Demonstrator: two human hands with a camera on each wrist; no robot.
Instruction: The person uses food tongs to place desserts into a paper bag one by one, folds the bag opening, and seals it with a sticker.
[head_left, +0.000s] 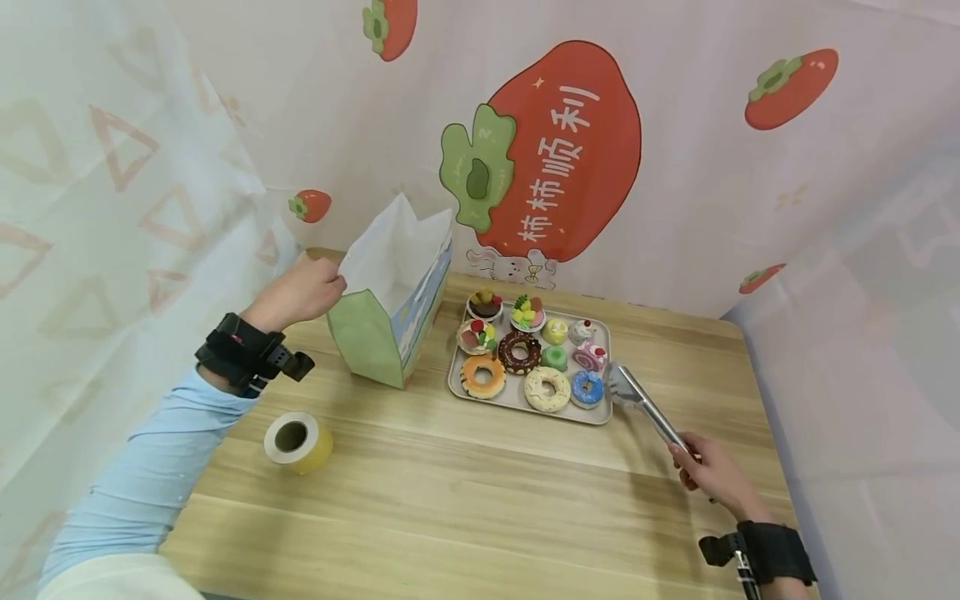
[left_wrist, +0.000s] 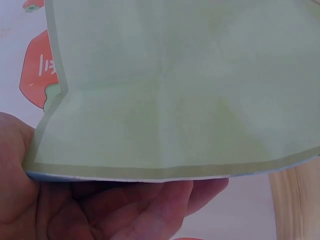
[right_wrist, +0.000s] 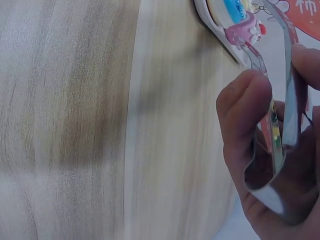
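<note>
My left hand (head_left: 306, 292) pinches the top edge of an upright paper bag (head_left: 367, 333), whose white inside faces up. In the left wrist view the bag's green side panel (left_wrist: 165, 100) fills most of the frame, thumb and fingers on either side of its edge. Metal tongs (head_left: 654, 412) are in my right hand (head_left: 712, 473), their head at the right edge of a tray (head_left: 517, 403). On that tray lie several toy-like pastries, among them a blue donut (head_left: 587, 389), a chocolate donut (head_left: 519, 353) and a pink roll (head_left: 589, 356). Nothing shows between the tong tips.
A roll of yellow tape (head_left: 298, 442) sits on the wooden table (head_left: 450, 508), in front of the bag and to its left. Printed cloth (head_left: 690, 192) hangs behind the table and along both sides.
</note>
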